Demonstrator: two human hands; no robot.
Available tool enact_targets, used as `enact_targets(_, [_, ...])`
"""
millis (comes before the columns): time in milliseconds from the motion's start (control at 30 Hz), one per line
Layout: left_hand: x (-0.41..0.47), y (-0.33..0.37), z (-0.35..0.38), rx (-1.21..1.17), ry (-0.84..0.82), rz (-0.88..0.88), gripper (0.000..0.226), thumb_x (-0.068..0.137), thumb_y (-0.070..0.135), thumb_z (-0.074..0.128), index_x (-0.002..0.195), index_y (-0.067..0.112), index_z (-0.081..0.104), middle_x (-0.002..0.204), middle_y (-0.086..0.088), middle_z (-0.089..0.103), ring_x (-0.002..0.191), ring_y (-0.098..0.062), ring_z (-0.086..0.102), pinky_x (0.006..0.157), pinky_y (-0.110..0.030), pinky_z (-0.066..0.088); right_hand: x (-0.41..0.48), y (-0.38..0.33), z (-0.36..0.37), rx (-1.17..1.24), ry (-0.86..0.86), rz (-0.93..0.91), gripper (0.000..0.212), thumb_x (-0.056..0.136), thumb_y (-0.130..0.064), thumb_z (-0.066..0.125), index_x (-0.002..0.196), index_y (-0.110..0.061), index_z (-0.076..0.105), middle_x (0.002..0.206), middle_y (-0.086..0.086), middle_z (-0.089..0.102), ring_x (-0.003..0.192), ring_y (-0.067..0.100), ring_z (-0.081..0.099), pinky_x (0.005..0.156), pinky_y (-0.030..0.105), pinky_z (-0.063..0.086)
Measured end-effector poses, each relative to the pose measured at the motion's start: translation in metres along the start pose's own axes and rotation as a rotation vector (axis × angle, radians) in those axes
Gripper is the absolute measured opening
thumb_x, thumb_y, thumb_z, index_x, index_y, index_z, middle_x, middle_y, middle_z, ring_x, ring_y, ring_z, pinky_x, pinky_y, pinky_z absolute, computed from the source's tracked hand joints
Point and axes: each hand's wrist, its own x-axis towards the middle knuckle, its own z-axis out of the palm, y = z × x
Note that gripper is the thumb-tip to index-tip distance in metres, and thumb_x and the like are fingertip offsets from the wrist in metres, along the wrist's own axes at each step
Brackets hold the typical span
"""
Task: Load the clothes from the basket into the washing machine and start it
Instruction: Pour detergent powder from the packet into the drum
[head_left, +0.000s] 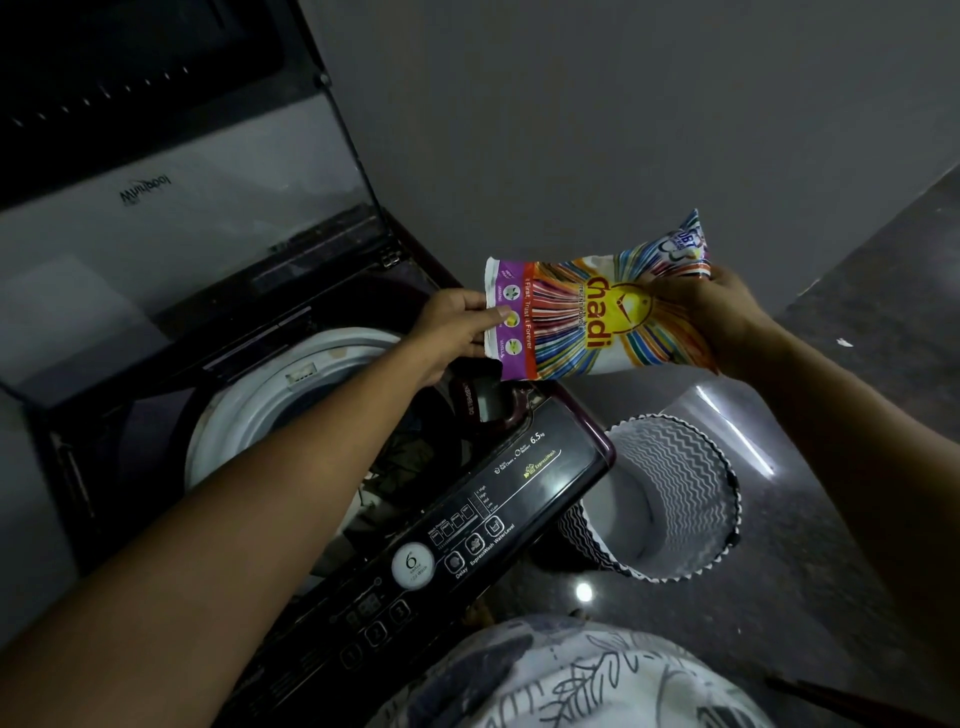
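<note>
A colourful detergent powder packet is held sideways above the right corner of the top-loading washing machine. My left hand pinches its purple end; my right hand grips the other end. The machine's lid stands raised. Dark clothes lie in the white-rimmed drum. Below the packet, a small dispenser drawer is pulled out. The zigzag-patterned basket stands on the floor to the right and shows only its pale bottom.
The control panel with its round display and buttons runs along the machine's front edge. A grey wall rises behind. Glossy dark floor surrounds the basket. My patterned clothing fills the bottom edge.
</note>
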Motion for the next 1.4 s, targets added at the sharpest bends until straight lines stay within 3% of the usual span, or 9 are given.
enact_targets(200, [-0.0023,0.0030,0.0015,-0.001,0.006,0.001,0.027,0.093,0.020,0.071,0.117,0.008,0.069,0.100,-0.009,0.078,0.084,-0.017,0.077,0.067,-0.029,0.060,0.0043,0.0033,-0.0023,0.004,0.010,-0.004,0.039,0.089,-0.016,0.074,0.125,-0.006,0.064,0.112,0.016,0.074,0.093,0.032,0.075,0.075,0.041,0.063])
enact_targets(400, [-0.0040,0.0039,0.0002,0.005,0.002,0.006,0.028,0.093,0.020,0.071,0.118,0.007,0.069,0.100,-0.009,0.078,0.084,-0.017,0.077,0.066,-0.028,0.060,0.0044,0.0028,-0.0020,0.002,0.007,-0.004,0.028,0.087,-0.016,0.075,0.113,-0.011,0.068,0.102,0.011,0.077,0.082,0.025,0.077,0.064,0.033,0.062])
enact_targets(533, [-0.0047,0.0038,-0.0001,-0.010,0.007,0.004,0.022,0.093,0.020,0.071,0.114,0.011,0.070,0.097,-0.006,0.079,0.084,-0.017,0.077,0.067,-0.028,0.060,0.0070,0.0047,-0.0012,-0.009,0.033,-0.022,0.036,0.087,-0.017,0.076,0.120,-0.008,0.066,0.107,0.012,0.076,0.091,0.029,0.076,0.075,0.041,0.063])
enact_targets(833, [-0.0052,0.0014,-0.0026,0.002,0.008,0.008,0.023,0.093,0.022,0.072,0.113,0.012,0.070,0.094,-0.002,0.079,0.085,-0.016,0.077,0.064,-0.025,0.059,0.0049,0.0045,0.0010,-0.007,0.018,-0.012,0.036,0.085,-0.018,0.077,0.119,-0.010,0.068,0.107,0.012,0.077,0.091,0.030,0.076,0.077,0.042,0.063])
enact_targets(1033, [-0.0038,-0.0004,-0.0018,-0.017,0.004,0.009,0.013,0.092,0.021,0.072,0.104,0.017,0.070,0.090,0.001,0.080,0.083,-0.015,0.077,0.062,-0.025,0.059,0.0006,0.0012,0.0028,-0.005,0.015,-0.017,0.032,0.089,-0.014,0.073,0.120,-0.008,0.066,0.106,0.011,0.076,0.090,0.028,0.076,0.072,0.037,0.063])
enact_targets(1167, [-0.0025,-0.0005,-0.0014,-0.012,0.003,0.011,0.015,0.093,0.021,0.072,0.106,0.016,0.070,0.091,0.001,0.079,0.084,-0.015,0.077,0.064,-0.025,0.059,-0.0011,0.0006,0.0025,-0.003,0.035,-0.023,0.019,0.089,-0.015,0.074,0.107,-0.015,0.068,0.097,0.006,0.077,0.081,0.022,0.077,0.062,0.030,0.061])
enact_targets(1300, [-0.0022,-0.0001,-0.0029,-0.011,-0.008,0.013,0.015,0.092,0.022,0.072,0.106,0.016,0.070,0.091,0.001,0.079,0.084,-0.014,0.077,0.062,-0.024,0.058,-0.0016,0.0008,0.0033,-0.007,0.030,-0.015,0.034,0.088,-0.016,0.074,0.120,-0.008,0.066,0.104,0.010,0.076,0.086,0.025,0.077,0.067,0.034,0.062])
enact_targets(1400, [-0.0020,-0.0002,-0.0041,-0.023,-0.010,0.018,0.014,0.092,0.022,0.072,0.105,0.016,0.070,0.091,0.001,0.080,0.083,-0.014,0.077,0.061,-0.022,0.058,-0.0022,0.0002,0.0037,-0.004,0.027,-0.017,0.032,0.089,-0.015,0.073,0.119,-0.008,0.066,0.104,0.011,0.076,0.083,0.024,0.077,0.065,0.033,0.062])
